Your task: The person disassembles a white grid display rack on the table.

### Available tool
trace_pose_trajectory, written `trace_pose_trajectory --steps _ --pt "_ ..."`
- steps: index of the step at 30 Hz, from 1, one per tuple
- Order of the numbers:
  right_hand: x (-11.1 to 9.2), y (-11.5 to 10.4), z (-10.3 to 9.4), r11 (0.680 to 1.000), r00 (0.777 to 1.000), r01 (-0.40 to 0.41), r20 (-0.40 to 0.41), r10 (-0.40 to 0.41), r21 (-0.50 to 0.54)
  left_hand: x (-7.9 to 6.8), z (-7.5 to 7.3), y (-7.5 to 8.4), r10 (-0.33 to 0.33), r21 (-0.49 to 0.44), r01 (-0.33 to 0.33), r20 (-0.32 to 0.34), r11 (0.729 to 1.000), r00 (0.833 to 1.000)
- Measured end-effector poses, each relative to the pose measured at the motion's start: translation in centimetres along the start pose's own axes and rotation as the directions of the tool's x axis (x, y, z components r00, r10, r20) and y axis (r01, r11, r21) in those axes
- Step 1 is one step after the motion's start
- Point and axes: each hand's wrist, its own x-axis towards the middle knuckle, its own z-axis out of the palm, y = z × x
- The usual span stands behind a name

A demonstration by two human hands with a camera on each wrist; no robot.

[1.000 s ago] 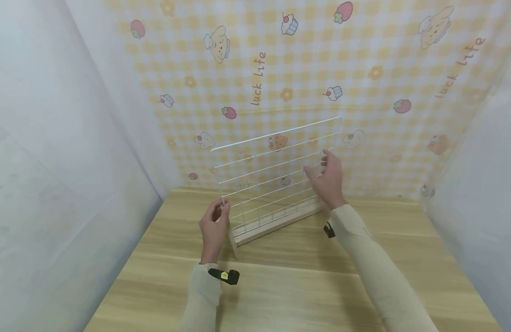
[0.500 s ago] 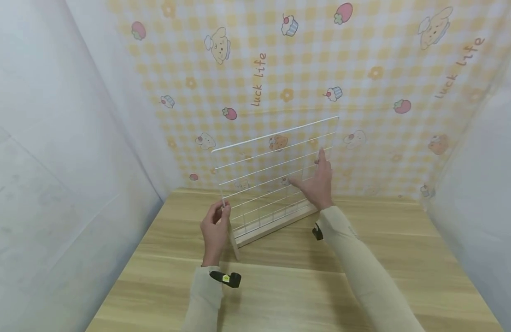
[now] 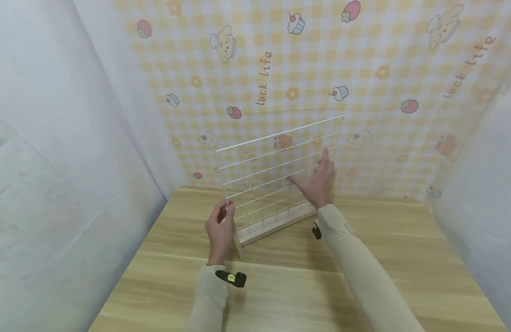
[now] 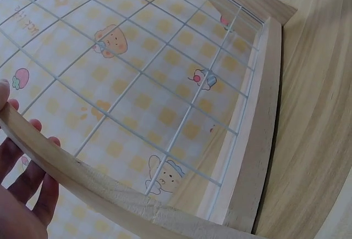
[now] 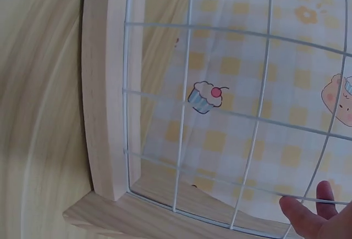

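Observation:
A white wire grid [image 3: 276, 161] stands tilted in a pale wooden frame, made of a base strip [image 3: 276, 226] and side pieces. My left hand [image 3: 220, 226] grips the left side piece [image 4: 99, 187]; in the left wrist view its fingers curl round the outer edge and the thumb lies on the other side. My right hand [image 3: 319, 182] is at the grid's right end, thumb spread wide and index finger pointing up. Its thumb [image 5: 300, 214] shows near the lower wires in the right wrist view. The right side piece [image 5: 126, 220] is partly covered by that hand in the head view.
The frame stands on a wood-grain table [image 3: 288, 295]. Behind it hangs a yellow-checked cloth [image 3: 296, 69] printed with cartoon figures. Pale sheets [image 3: 52, 138] close off the left, and another white sheet [image 3: 483, 193] the right. Each wrist wears a black camera strap [image 3: 232, 278].
My right hand has shifted left along the grid's right end, and its thumb has spread further away. My left hand keeps its grip. The view has shifted slightly.

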Motion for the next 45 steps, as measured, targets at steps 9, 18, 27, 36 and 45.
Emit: trace_pose_trajectory --steps 9,18,27,36,45 --pt "0.6 -0.2 -0.3 0.998 0.998 0.045 -0.051 -0.043 0.042 -0.2 0.6 -0.4 0.006 0.004 -0.006 -0.017 1.000 1.000" --pt "2.1 -1.9 -1.3 0.987 0.987 0.134 -0.105 -0.124 0.091 -0.3 0.6 -0.3 0.017 -0.005 -0.017 -0.027 1.000 0.999" --pt "3.7 -4.1 -2.9 0.975 0.981 0.172 -0.114 -0.157 0.139 -0.5 0.6 -0.2 0.028 -0.005 -0.029 -0.047 1.000 0.999" --pt "4.9 -6.1 -4.7 0.963 0.963 0.245 -0.146 -0.228 0.111 -0.6 0.3 -0.5 0.027 0.000 -0.027 -0.003 1.000 1.000" --pt "6.2 -8.1 -6.9 0.973 0.968 0.209 -0.159 -0.192 0.094 -0.8 0.4 0.9 -0.033 -0.006 0.033 -0.005 0.999 0.999"
